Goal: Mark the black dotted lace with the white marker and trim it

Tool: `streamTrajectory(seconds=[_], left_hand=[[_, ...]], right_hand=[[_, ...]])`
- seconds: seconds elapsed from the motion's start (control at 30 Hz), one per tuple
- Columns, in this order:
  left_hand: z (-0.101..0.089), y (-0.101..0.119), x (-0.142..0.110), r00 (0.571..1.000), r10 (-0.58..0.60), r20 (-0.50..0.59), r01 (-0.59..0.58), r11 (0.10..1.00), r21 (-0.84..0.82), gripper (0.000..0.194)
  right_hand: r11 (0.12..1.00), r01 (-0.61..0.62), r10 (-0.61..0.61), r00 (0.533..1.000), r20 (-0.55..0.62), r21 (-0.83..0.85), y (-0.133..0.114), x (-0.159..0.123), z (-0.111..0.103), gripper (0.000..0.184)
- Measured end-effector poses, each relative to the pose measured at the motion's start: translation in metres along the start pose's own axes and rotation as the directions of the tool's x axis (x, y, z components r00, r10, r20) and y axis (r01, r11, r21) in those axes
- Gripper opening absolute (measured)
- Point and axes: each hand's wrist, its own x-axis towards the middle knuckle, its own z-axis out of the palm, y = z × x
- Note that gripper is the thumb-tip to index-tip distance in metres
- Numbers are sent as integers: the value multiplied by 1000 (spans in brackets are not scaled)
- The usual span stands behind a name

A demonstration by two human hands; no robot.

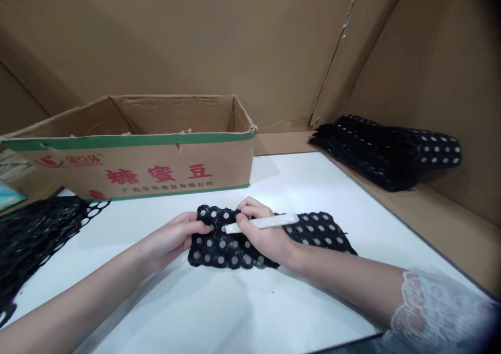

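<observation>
A black sheet with rows of round grey-white discs (221, 260) lies lengthwise on the white table. My left hand (174, 236) grips its left end, thumb on top and the other fingers behind the edge. In my right hand (266, 236) is a white pen-shaped tool (276, 221), pinched between thumb and fingers. Its tip points left and meets the sheet close to one disc, near my left thumb. Part of the sheet's middle is hidden under my right hand. What kind of tool it is, I cannot tell for sure.
Behind my hands stands an open cardboard box (164, 158) with green edges and red lettering. Black perforated scrap webbing (39, 228) is heaped at the left. A stack of similar dotted black sheets (376, 148) lies at the back right, by the cardboard walls (195, 35).
</observation>
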Motion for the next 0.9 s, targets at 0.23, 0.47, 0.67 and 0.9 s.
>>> streamTrajectory(seconds=[0.23,0.47,0.67,0.9], left_hand=[[4,0,1,1000,-8,-13,7,995,-102,19],[6,-4,2,993,-28,-111,5,980,-201,11],[1,1,1,1000,1,11,0,990,-140,11],[-3,13,-9,978,5,209,-66,957,283,25]], right_hand=[[1000,24,-24,1000,10,0,0,0,-1,26],[999,47,-46,999,24,-26,-2,0,0,27],[999,37,-37,999,12,-35,-1,0,0,27],[998,47,-48,999,-11,-38,-4,-1,2,27]])
